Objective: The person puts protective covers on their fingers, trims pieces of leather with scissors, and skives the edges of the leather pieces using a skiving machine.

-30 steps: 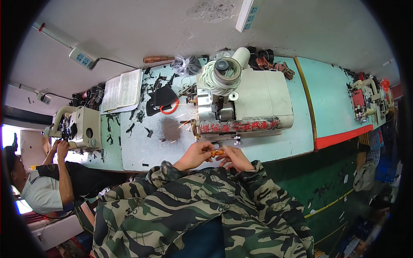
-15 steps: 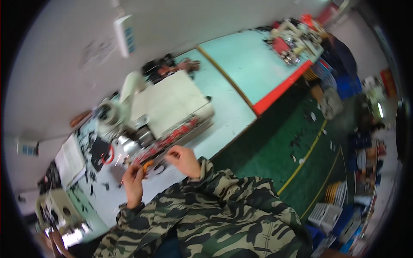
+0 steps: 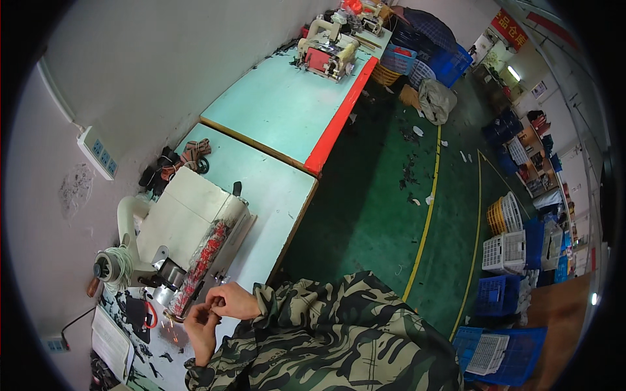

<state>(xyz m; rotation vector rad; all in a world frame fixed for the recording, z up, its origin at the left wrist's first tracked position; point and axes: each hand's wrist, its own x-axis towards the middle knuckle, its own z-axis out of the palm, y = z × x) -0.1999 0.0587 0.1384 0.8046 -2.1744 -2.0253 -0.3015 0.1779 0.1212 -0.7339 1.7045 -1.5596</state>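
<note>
My left hand (image 3: 201,330) and my right hand (image 3: 235,302) meet at the table's near edge, fingertips pinched together. What they hold, if anything, is hidden by the fingers or too small to name. Just beyond them stands a cream machine (image 3: 186,203) with a long front strip (image 3: 203,260) flecked red and grey. A bright metal part (image 3: 171,274) sits at its left end, close to my left hand. Pale cord winds round a spool (image 3: 117,268) on the machine's far left side.
Dark scraps and a black piece with a red loop (image 3: 151,314) lie left of the machine. Straps (image 3: 194,155) are bundled behind it. A second machine (image 3: 329,55) stands farther along the pale green table (image 3: 267,98). Baskets (image 3: 505,252) line the green floor's right side.
The view has swung to the right, so more floor shows. My hands, apart before, have come together at the fingertips. The orange item by my left fingers is no longer visible.
</note>
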